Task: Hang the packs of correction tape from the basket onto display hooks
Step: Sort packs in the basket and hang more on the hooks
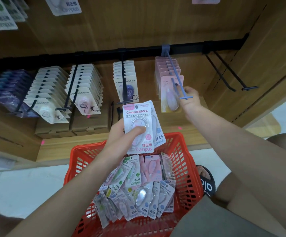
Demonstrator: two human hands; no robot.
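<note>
Your left hand (pixel 121 134) pinches two "Campus" packs (pixel 138 127) — top one marked "KOKUYO" — above the basket (pixel 186 161); your right hand (pixel 189 98) grips the pink pack (pixel 170 93) on its hook (pixel 176 77).

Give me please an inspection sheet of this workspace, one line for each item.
Surface: pale floor under the wooden display.
Job's things: red basket holds many packs; two held packs; blue hook carries pink packs; far-right hooks bare.
Clutter: cardboard boxes under the hooks.
Hands: left hand grips the held packs; right hand at the blue hook's front pack, grip partly hidden.
Cables: nothing seen.
Surroundings: full hooks of white packs at left; a sandalled foot beside the basket.
</note>
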